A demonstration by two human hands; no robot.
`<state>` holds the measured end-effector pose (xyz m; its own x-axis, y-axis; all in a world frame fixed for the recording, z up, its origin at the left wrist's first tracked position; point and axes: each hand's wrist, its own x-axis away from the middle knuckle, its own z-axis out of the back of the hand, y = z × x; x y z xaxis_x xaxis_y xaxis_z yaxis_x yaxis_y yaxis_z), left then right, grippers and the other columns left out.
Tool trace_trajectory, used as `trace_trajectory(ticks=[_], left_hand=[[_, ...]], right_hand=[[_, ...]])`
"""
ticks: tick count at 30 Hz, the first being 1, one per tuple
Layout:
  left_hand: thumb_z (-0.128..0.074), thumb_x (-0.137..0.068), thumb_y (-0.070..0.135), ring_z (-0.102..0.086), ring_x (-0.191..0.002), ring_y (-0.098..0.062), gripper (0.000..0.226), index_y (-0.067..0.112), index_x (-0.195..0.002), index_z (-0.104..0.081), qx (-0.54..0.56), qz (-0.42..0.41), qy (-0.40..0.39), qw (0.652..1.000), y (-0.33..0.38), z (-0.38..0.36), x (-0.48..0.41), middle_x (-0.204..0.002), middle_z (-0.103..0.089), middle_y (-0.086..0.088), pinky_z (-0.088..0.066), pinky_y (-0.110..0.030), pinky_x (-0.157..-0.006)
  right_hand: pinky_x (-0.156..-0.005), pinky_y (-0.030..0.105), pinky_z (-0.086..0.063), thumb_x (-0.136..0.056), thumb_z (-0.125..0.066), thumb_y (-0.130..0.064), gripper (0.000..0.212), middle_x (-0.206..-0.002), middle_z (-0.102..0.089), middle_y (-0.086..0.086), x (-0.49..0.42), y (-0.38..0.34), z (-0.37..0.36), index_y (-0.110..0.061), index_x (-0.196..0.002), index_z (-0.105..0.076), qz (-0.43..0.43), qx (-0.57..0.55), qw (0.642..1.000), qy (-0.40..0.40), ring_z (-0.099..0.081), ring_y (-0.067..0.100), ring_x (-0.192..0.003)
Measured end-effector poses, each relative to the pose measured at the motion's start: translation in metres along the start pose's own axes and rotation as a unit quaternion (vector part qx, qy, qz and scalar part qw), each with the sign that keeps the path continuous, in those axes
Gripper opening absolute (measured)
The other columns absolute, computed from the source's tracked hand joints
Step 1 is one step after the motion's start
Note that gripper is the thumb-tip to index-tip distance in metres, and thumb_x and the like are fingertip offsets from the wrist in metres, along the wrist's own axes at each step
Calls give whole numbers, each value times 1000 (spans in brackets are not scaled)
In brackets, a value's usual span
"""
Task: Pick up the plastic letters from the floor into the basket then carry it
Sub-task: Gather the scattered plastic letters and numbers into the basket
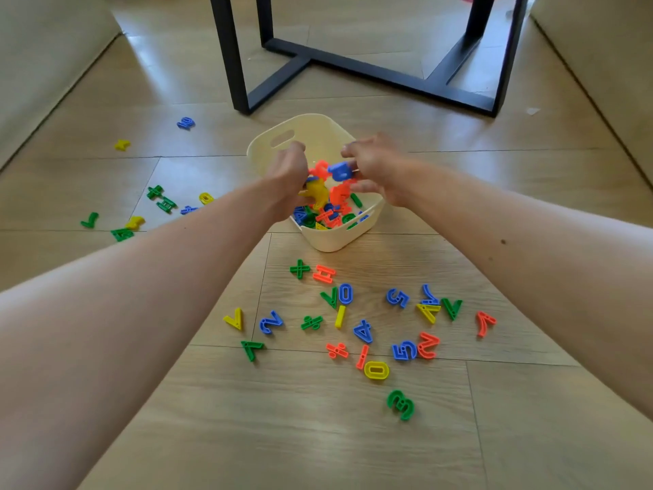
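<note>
Hands of the person meet over the cream basket [335, 238], which stands on the wooden floor [318, 447] just in front of a black metal frame [371, 70]. The left hand [288, 175] has its fingers curled in a narrow grip, and a yellow piece [316, 192] sticks out from under it, held above the inside of the basket. The right hand [378, 168] is half spread; a blue piece [340, 171] sits at its fingertips, but the picture is blurred there and one cannot tell if this grip holds the piece or not. Some orange pieces [319, 168] are between the two hands, above the heap of plastic letters [318, 217] that already lies in the near part of the basket. Many pieces are not yet collected. Near the person, in front of the basket, lie a green plus sign [299, 268] just beside an orange H [324, 274], a blue 0 [345, 293], a blue 5 [404, 350] touching an orange 2 [428, 345], a yellow 0 [376, 370] and, closest of all, a green 3 [401, 404]. To the left of the basket, well apart from it, a second group of green, yellow and blue pieces [166, 204] lies on the floor, with a single blue one [186, 122] and a single yellow one [122, 145] farther away.
</note>
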<state>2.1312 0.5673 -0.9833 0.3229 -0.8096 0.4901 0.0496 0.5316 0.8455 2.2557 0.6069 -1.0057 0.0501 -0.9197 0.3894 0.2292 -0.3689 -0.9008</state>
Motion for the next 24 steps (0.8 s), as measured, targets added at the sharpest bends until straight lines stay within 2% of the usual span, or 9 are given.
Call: trace_trajectory(ticks=[2, 4, 6, 9, 11, 13, 15, 20, 24], left_hand=[[-30, -102, 30, -51, -110, -30, 43, 13, -139, -44, -21, 7, 8, 1000, 2, 3, 3, -125, -50, -14, -51, -47, -79], [-31, -101, 29, -49, -115, -31, 44, 12, -141, -43, -34, 1, 21, 999, 4, 3, 4, -128, -49, -13, -50, -47, -76], [-32, -100, 26, -52, -114, -27, 42, 13, -138, -44, -45, -26, 36, 998, 5, -1, 10, -122, -52, -9, -53, -45, -80], [-34, -99, 22, -53, -86, -12, 24, 18, -117, -49, -80, -110, 47, 990, 0, -17, 24, -95, -53, 3, -52, -43, -95], [-38, -97, 23, -55, -95, -16, 22, 23, -114, -52, -91, -152, 34, 984, -6, -32, 40, -103, -56, 2, -51, -42, -95], [-44, -94, 24, -58, -101, -20, 21, 25, -112, -53, -82, -158, 7, 984, -14, -50, 54, -109, -57, 0, -53, -38, -88], [-49, -90, 25, -58, -93, -18, 24, 24, -113, -54, -81, -162, -33, 983, -22, -73, 65, -99, -57, 3, -53, -38, -85], [-51, -92, 21, -55, -81, -11, 23, 20, -114, -56, -161, -186, -117, 962, -47, -134, 86, -91, -59, 9, -44, -27, -64], [-50, -94, 24, -54, -97, -15, 27, 19, -120, -55, -239, -198, -176, 934, -65, -171, 87, -108, -62, 3, -39, -25, -69]], right_hand=[[-59, 30, -57, -96, -58, -22, 22, -107, -60, 9, 4, -1, 3, -10, -114, -64, 1, -8, 1000, 11, -61, 20, -90], [-62, 33, -58, -96, -56, -18, 16, -94, -60, 6, 15, -1, 8, -11, -107, -66, 15, -35, 999, 13, -59, 19, -87], [-74, 39, -61, -96, -55, -15, 15, -89, -61, 5, 31, 6, 17, -11, -102, -68, 39, -71, 996, 31, -63, 20, -90], [-81, 41, -62, -93, -57, -13, 15, -92, -69, 3, 61, 33, 35, -18, -97, -71, 94, -87, 985, 112, -71, 22, -92], [-79, 41, -62, -91, -58, -10, 15, -89, -70, 1, 80, 57, 50, -18, -96, -70, 105, -95, 979, 144, -72, 22, -88], [-76, 37, -62, -91, -58, -6, 15, -91, -70, 1, 98, 81, 72, -15, -97, -68, 107, -84, 976, 168, -71, 21, -86], [-73, 35, -61, -89, -58, -4, 17, -95, -70, 3, 111, 105, 100, -16, -97, -68, 109, -61, 972, 198, -71, 17, -86], [-83, 36, -59, -87, -60, -5, 24, -95, -71, -1, 132, 150, 182, -28, -91, -66, 80, -7, 945, 319, -70, 17, -90], [-79, 25, -51, -87, -60, -6, 20, -90, -65, -5, 146, 179, 239, -16, -103, -66, 37, 59, 913, 403, -62, 13, -86]])
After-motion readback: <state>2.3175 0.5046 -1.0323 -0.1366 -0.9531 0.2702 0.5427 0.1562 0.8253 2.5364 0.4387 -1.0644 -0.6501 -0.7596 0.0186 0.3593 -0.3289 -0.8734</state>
